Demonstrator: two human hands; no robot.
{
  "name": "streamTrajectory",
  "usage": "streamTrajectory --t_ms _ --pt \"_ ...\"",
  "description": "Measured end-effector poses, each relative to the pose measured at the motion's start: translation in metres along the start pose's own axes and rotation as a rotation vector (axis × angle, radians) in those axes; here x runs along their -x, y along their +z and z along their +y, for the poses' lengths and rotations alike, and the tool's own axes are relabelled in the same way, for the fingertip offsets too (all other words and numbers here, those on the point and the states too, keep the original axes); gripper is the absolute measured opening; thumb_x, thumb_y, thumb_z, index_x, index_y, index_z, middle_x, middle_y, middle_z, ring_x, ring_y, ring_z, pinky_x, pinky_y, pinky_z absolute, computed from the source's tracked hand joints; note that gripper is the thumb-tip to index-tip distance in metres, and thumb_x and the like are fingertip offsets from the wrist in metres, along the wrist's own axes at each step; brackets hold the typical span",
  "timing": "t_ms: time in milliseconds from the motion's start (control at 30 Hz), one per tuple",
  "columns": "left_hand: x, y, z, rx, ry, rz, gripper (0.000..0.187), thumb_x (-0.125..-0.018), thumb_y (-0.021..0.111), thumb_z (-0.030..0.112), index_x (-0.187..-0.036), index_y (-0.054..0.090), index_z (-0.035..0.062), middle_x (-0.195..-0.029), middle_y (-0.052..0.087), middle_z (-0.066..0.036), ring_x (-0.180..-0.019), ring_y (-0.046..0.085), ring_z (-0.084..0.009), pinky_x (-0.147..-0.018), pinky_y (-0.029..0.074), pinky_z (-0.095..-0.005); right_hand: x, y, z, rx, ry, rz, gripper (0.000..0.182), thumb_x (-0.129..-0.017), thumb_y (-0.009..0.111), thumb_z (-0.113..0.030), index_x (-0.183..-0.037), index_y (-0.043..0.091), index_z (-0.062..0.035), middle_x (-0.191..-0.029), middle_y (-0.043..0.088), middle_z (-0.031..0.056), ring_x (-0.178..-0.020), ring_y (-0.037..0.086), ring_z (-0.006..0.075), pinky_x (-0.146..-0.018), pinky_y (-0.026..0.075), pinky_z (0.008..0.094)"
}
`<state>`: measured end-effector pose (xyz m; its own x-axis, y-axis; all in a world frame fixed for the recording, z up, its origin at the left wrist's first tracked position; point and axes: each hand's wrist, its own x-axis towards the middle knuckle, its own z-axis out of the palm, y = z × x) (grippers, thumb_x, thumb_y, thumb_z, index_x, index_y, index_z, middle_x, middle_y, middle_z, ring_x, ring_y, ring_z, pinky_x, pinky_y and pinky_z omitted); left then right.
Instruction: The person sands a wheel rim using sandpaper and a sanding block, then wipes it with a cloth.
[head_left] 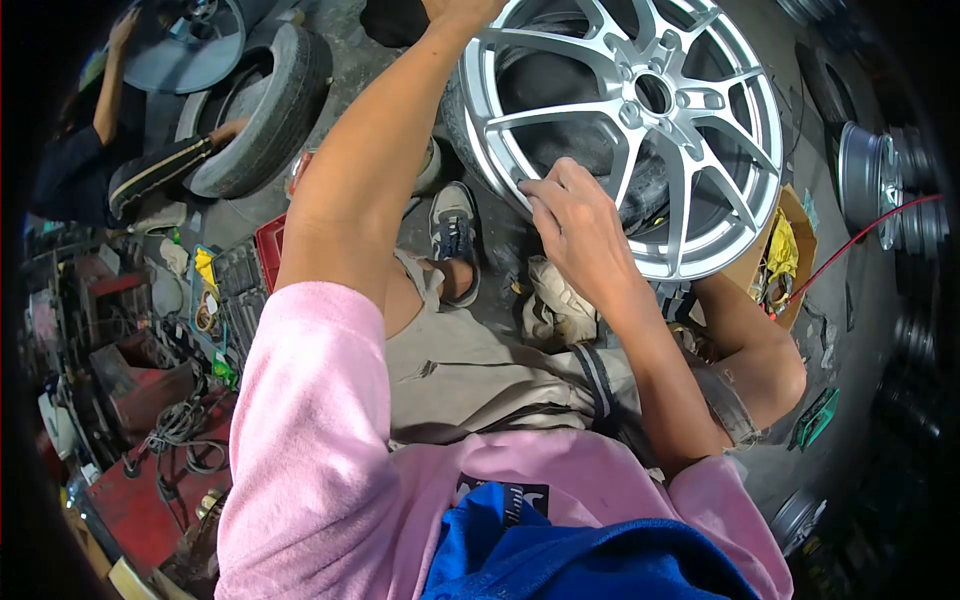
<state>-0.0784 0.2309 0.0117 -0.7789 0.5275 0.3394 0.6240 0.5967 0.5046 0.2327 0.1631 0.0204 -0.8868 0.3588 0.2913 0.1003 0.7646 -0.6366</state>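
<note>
A silver multi-spoke wheel rim is tilted in front of me, over a dark tyre. My right hand is at the rim's near left edge, its fingers bent together and the fingertips against the inner lip. A small dark spot shows at the fingertips; whether it is something held cannot be made out. My left arm reaches forward past the rim's left side. Only part of my left hand shows at the top edge, by the rim's outer edge, and its fingers are cut off from view.
Another person's arm and leg are at upper left, beside a tyre and a grey wheel. A cardboard box with a yellow bag stands right of the rim. A red hose runs beyond it. Tools and cables crowd the left.
</note>
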Motion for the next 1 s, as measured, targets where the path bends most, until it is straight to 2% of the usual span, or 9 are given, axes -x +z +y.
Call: streamTrajectory --t_ms 200,300,400,533,633,700,833,900,1000 --pt "-0.001 0.005 -0.003 -0.001 0.036 0.000 0.044 -0.082 0.080 0.046 -0.107 0.075 0.0110 -0.108 0.074 -0.020 -0.106 0.070 -0.0389 -0.091 0.055 -0.0479 -0.015 0.006 0.009 -0.012 -0.062 0.048 0.016 -0.086 0.065 0.002 -0.100 0.072 0.0039 -0.094 0.057 0.0173 -0.095 0.061 0.0370 -0.085 0.051 0.0468" --pt "0.000 0.001 0.000 0.031 0.016 -0.002 0.043 -0.082 0.079 0.047 -0.106 0.076 0.0116 -0.107 0.074 -0.019 -0.105 0.070 -0.0383 -0.090 0.055 -0.0479 -0.019 -0.001 0.017 -0.074 -0.014 0.075 0.015 -0.090 0.067 -0.004 -0.102 0.071 0.0048 -0.092 0.060 0.0148 -0.088 0.064 0.0312 -0.080 0.052 0.0419" --pt "0.001 -0.002 0.001 0.022 0.021 -0.036 0.042 -0.083 0.079 0.046 -0.107 0.076 0.0120 -0.107 0.074 -0.019 -0.105 0.070 -0.0383 -0.091 0.055 -0.0476 -0.010 -0.008 0.028 -0.555 0.501 0.085 0.022 -0.097 0.070 -0.019 -0.099 0.071 0.0032 -0.082 0.067 0.0107 -0.069 0.058 0.0132 -0.066 0.048 0.0336" --pt "0.002 -0.001 0.003 0.024 0.020 -0.025 0.043 -0.083 0.080 0.044 -0.109 0.076 0.0112 -0.108 0.074 -0.020 -0.104 0.070 -0.0394 -0.092 0.055 -0.0476 -0.013 -0.007 0.028 -0.608 0.597 -0.072 0.025 -0.097 0.071 -0.022 -0.097 0.070 0.0030 -0.075 0.065 0.0115 -0.070 0.058 0.0104 -0.066 0.048 0.0316" --pt "0.003 0.002 0.001 0.022 0.020 0.009 0.044 -0.083 0.080 0.044 -0.110 0.076 0.0108 -0.108 0.074 -0.020 -0.105 0.070 -0.0397 -0.092 0.055 -0.0478 -0.013 0.002 0.033 -0.492 0.542 -0.206 0.028 -0.095 0.072 -0.023 -0.096 0.069 0.0047 -0.076 0.067 0.0162 -0.069 0.065 0.0194 -0.068 0.050 0.0350" --pt "0.004 0.003 0.000 0.030 0.027 0.022 0.044 -0.083 0.080 0.044 -0.110 0.076 0.0107 -0.108 0.074 -0.020 -0.106 0.070 -0.0396 -0.093 0.055 -0.0480 -0.013 0.002 0.030 -0.175 0.381 -0.078 0.029 -0.092 0.074 -0.023 -0.098 0.070 0.0050 -0.079 0.070 0.0224 -0.072 0.069 0.0341 -0.070 0.051 0.0410" --pt "0.005 -0.003 0.003 0.028 0.014 -0.021 0.044 -0.082 0.080 0.045 -0.111 0.075 0.0112 -0.110 0.074 -0.020 -0.108 0.069 -0.0395 -0.094 0.054 -0.0482 -0.016 0.005 0.025 -0.241 0.388 -0.002 0.031 -0.089 0.076 -0.023 -0.100 0.071 0.0051 -0.084 0.071 0.0266 -0.076 0.068 0.0447 -0.073 0.052 0.0455" --pt "0.005 -0.003 0.005 0.049 0.015 -0.057 0.044 -0.082 0.080 0.045 -0.111 0.076 0.0115 -0.110 0.074 -0.020 -0.108 0.069 -0.0394 -0.094 0.054 -0.0483 -0.017 0.003 0.021 -0.262 0.481 -0.027 0.036 -0.091 0.079 -0.026 -0.100 0.070 0.0074 -0.078 0.068 0.0162 -0.069 0.055 0.0216 -0.071 0.049 0.0348" --pt "0.003 0.003 -0.003 0.034 0.025 0.001 0.044 -0.082 0.079 0.046 -0.110 0.076 0.0123 -0.110 0.074 -0.020 -0.108 0.069 -0.0394 -0.094 0.054 -0.0482 -0.011 -0.001 0.024 -0.217 0.453 -0.055 0.036 -0.088 0.081 -0.028 -0.093 0.071 0.0068 -0.072 0.065 0.0125 -0.065 0.053 0.0156 -0.064 0.047 0.0332"
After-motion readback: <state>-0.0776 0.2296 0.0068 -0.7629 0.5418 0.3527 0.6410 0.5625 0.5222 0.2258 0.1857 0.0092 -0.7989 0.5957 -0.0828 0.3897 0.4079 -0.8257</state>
